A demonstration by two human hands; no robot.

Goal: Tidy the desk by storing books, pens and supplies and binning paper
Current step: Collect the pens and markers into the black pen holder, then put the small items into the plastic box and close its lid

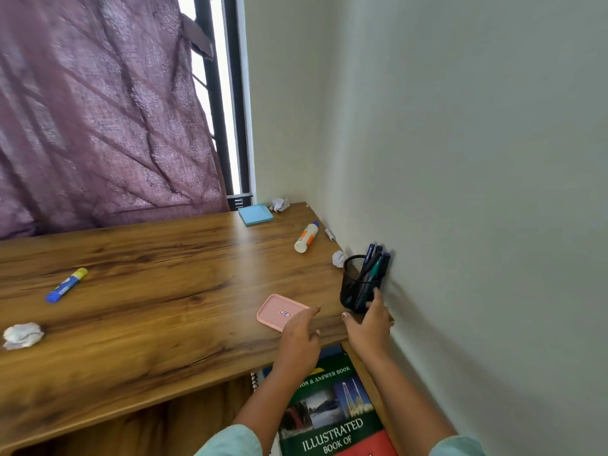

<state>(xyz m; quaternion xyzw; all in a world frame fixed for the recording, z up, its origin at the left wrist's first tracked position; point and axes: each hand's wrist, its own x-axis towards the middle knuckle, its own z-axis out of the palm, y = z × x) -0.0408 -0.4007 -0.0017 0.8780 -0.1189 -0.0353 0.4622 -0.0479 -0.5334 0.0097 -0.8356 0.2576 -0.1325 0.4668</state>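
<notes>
A black mesh pen holder (357, 284) with several pens (375, 263) stands at the desk's right edge by the wall. My right hand (368, 327) is at its base, thumb and fingers around the lower part. My left hand (301, 334) hovers with relaxed fingers over the near corner of a pink flat case (278, 311). On the wooden desk (158, 291) lie a blue glue stick (65, 285), a white-and-orange glue bottle (306, 237), blue sticky notes (255, 214) and crumpled paper balls (22, 335) (339, 259) (280, 204).
A green illustrated book (332, 413) lies on a lower shelf under the desk's right end, on top of other books. A small cylinder (330, 234) rests by the wall. A purple curtain (98, 110) hangs behind the desk; the wall (477, 159) runs close on the right.
</notes>
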